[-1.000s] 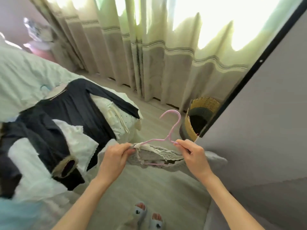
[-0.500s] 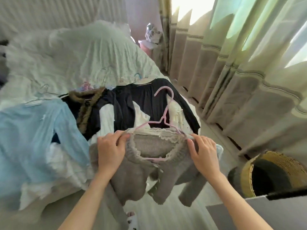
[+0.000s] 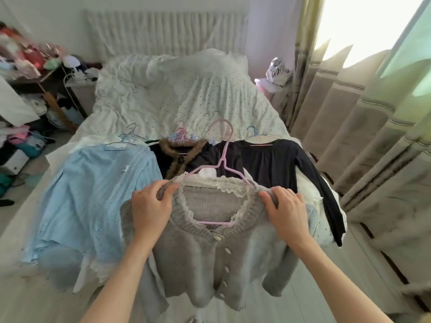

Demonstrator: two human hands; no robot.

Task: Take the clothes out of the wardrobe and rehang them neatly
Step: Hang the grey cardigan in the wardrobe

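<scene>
Bed (image 3: pixel 177 94) strewn with hung garments; curtains (image 3: pixel 363 127) at right. Above the bed's near edge, a grey cardigan (image 3: pixel 210 259) on a pink hanger (image 3: pixel 221 159) hangs between both hands. Forearms extended; left hand (image 3: pixel 149 206) and right hand (image 3: pixel 286 210) each grip a shoulder, apparently with the hanger's ends inside.

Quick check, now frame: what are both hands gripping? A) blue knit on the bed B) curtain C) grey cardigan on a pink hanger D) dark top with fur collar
C: the left hand and right hand each hold a shoulder of the grey cardigan, which hangs on the pink hanger.
</scene>
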